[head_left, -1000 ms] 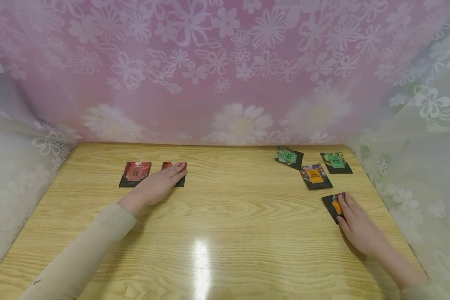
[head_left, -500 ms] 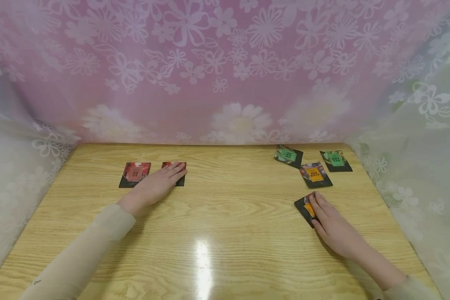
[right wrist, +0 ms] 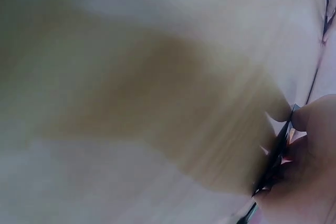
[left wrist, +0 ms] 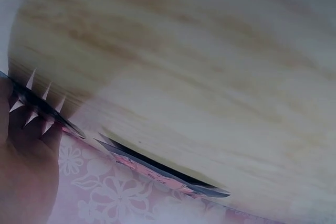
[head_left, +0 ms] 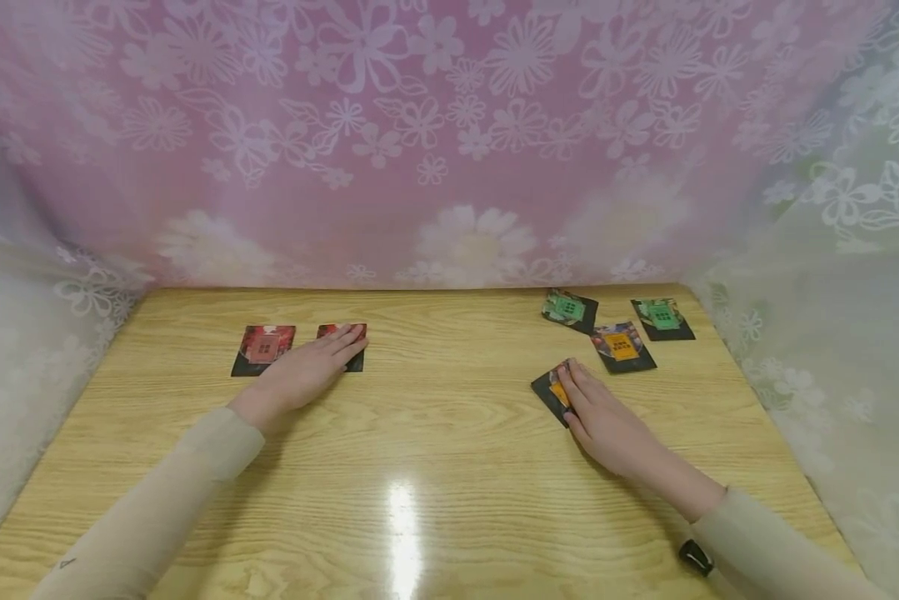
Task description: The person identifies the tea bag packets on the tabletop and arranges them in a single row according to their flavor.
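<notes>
My left hand [head_left: 307, 371] rests with straight fingers on a flat square packet [head_left: 357, 361] in red and black, covering most of it. Just left of it lies another red and black packet [head_left: 263, 350], also visible edge-on in the left wrist view [left wrist: 163, 174]. Over an orange and black packet [head_left: 546, 392], my right hand [head_left: 610, 429] lays extended fingers, with the thumb at its lower corner. That packet is tilted on the table. In the right wrist view its dark edge [right wrist: 274, 161] shows under the fingers; whether it touches the wood throughout, I cannot tell.
A second orange packet [head_left: 621, 347] and two green packets [head_left: 569, 309] lie towards the back right of the wooden table [head_left: 449, 467]. Flowered cloth [head_left: 464, 167] hangs behind the table and at both sides. A small black object [head_left: 695, 557] sits by the right sleeve.
My right hand has moved left across the table, and slightly away from me, bringing the orange packet along. The left hand and the red packets stay in place.
</notes>
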`<state>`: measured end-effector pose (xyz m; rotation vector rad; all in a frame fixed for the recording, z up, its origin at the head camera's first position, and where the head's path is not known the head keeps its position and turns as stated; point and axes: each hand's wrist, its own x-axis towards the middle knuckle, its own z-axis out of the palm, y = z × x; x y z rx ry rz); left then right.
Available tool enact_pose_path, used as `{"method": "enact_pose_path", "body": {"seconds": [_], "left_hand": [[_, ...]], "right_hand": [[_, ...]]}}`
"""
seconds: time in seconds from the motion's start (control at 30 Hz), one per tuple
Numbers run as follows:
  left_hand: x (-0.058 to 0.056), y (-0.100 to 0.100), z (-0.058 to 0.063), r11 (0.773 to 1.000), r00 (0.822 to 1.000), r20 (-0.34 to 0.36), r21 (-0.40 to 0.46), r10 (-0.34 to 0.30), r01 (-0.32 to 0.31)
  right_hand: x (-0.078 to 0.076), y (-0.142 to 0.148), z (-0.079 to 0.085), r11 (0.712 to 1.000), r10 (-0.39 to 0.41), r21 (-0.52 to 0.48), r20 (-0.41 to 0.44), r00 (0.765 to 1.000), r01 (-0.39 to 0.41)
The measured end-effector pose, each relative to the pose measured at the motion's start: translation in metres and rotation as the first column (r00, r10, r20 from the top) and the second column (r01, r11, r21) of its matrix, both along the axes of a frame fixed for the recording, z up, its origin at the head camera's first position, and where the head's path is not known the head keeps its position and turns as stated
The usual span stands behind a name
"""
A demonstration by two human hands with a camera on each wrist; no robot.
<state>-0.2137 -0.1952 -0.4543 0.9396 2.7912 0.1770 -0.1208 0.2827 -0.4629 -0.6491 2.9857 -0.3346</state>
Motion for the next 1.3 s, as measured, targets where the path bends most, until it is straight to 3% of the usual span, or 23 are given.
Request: {"method": "enact_pose_path", "body": {"seconds": [0.27, 0.6, 1.1, 1.3], "left_hand": [[-0.002, -0.002, -0.001, 0.999, 0.997, -0.068, 0.021, -0.048, 0.049], [-0.003, -0.002, -0.003, 0.999, 0.995, -0.094, -0.006, -0.046, 0.046], [-0.003, -0.002, -0.01, 0.997, 0.985, -0.149, -0.022, -0.082, 0.08], [-0.003, -0.001, -0.013, 0.998, 0.99, -0.128, 0.013, -0.062, 0.064]], "right_hand": [[-0.029, -0.035, 0.004, 0.998, 0.04, 0.04, 0.011, 0.999, -0.04], [-0.057, -0.073, 0.004, 0.995, 0.071, 0.063, 0.059, 0.996, -0.075], [-0.08, -0.133, 0.004, 0.984, 0.058, 0.162, 0.097, 0.994, -0.074], [-0.088, -0.156, 0.005, 0.977, 0.054, 0.203, 0.07, 0.996, -0.067]]}}
